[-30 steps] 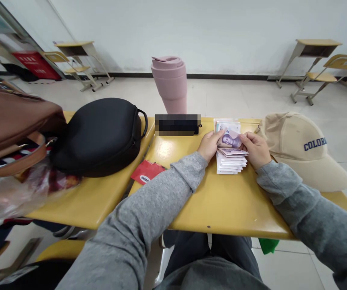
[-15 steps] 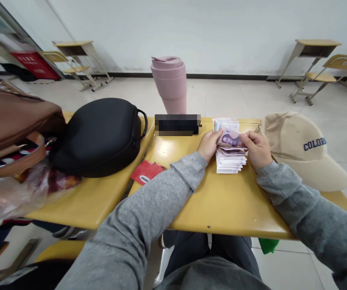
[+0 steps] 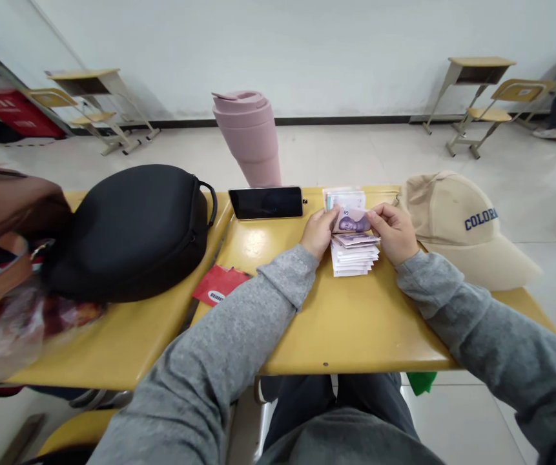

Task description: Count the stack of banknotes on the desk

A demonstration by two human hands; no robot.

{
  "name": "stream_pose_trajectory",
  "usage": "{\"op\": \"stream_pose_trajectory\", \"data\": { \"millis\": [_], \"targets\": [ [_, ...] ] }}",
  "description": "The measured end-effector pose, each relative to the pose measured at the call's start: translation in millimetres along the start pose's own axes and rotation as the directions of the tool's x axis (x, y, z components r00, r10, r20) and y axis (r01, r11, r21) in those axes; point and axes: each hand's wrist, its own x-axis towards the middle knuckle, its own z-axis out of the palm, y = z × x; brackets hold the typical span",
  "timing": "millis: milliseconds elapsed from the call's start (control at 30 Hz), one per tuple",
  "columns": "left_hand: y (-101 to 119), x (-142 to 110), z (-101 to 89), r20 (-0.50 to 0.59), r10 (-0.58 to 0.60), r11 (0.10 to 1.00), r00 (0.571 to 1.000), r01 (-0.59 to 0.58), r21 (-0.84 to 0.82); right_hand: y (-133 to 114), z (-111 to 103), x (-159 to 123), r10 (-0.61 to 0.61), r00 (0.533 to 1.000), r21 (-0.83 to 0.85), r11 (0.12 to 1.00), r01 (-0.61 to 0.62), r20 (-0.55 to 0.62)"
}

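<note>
A purple banknote (image 3: pixel 353 221) with a portrait and a 5 on it is held between my two hands over the desk. My left hand (image 3: pixel 319 231) pinches its left side, the thumb resting on the note's face. At its right edge, the thumb and fingers of my right hand (image 3: pixel 396 231) close on it. Beneath and toward me lies a fanned stack of folded pale notes (image 3: pixel 354 259), a purple one uppermost. More notes (image 3: pixel 346 199) stick out beyond the held one; whether my left fingers grip these too is hidden.
On the yellow desk (image 3: pixel 345 329) stand a pink tumbler (image 3: pixel 251 139) and a propped phone (image 3: pixel 267 203). A beige cap (image 3: pixel 456 226) lies right, a red packet (image 3: pixel 219 284) left. The adjoining desk holds a black case (image 3: pixel 132 232) and a brown bag (image 3: pixel 11 206).
My view has turned slightly right, so the desk and its things appear farther left. Both hands keep hold of the purple banknote, which sits a little flatter above the stack.
</note>
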Motion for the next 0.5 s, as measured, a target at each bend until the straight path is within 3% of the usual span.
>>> {"op": "stream_pose_trajectory", "data": {
  "millis": [233,500],
  "targets": [
    [1.2,-0.6,-0.9,0.009,0.042,0.997,0.999,-0.042,0.061,-2.1,1.7,0.1,-0.007,1.0,0.061,0.998,0.006,0.011],
    [1.6,-0.7,1.3,-0.045,0.013,0.998,0.999,-0.01,0.065,1.0,-0.4,0.7,0.022,0.999,0.046,0.999,-0.023,0.029]
  ]
}}
